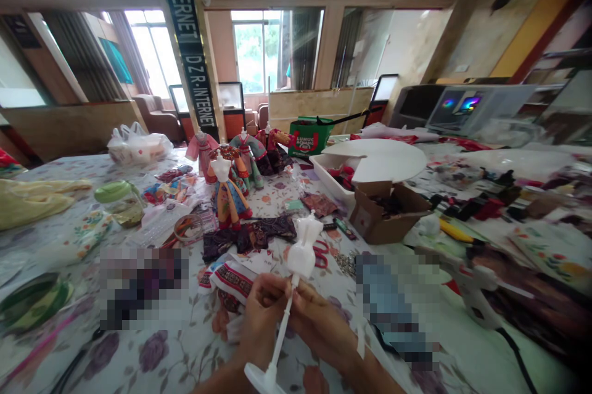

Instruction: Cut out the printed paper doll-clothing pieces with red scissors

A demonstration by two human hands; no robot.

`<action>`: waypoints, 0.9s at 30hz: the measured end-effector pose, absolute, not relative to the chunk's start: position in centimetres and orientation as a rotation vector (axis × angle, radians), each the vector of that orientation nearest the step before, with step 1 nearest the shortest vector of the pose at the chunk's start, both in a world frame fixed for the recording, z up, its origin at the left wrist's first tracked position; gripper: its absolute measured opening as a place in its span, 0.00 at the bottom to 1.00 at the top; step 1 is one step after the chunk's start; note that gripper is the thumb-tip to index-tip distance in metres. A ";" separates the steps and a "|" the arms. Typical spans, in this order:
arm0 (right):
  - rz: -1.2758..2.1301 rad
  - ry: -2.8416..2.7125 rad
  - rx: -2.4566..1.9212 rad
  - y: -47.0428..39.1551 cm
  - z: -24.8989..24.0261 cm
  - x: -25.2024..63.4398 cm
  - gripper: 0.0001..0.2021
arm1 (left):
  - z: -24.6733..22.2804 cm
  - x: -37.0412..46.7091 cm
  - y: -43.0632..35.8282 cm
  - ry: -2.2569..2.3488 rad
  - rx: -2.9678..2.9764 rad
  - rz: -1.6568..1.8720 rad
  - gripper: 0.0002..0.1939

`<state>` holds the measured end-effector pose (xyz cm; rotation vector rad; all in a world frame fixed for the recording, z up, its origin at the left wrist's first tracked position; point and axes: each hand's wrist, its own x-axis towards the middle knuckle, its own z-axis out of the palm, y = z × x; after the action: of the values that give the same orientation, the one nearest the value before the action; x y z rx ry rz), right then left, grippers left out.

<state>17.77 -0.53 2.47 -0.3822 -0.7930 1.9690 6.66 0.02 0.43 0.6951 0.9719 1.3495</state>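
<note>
A small white dress-form mannequin (pixel 305 247) on a thin stand leans over the table, its round base near the bottom edge of the view. My left hand (pixel 266 307) and my right hand (pixel 317 317) meet at the stand just under the torso, fingers pinched together around it. Whether the left fingers hold the stand or some small piece beside it is hard to see. Patterned cloth with red and white trim (pixel 234 280) lies by my left hand. Red-handled scissors (pixel 320 254) rest behind the torso.
Several mannequins in small dresses (pixel 226 197) stand farther back. A cardboard box (pixel 388 212), a white bin (pixel 324 175) and a green bag (pixel 308 136) are at centre right. A green-lidded jar (pixel 120 201) stands left. A yellow-handled tool (pixel 456 230) lies right.
</note>
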 end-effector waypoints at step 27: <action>0.369 -1.913 -1.842 23.2 10.6 27.8 0.14 | -1.1 -1.1 2.1 1.523 2.638 1.402 0.12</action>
<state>27.78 23.19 10.61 -1.8424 -1.9126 0.3693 -1.13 2.12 -1.06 2.6376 1.5225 1.4017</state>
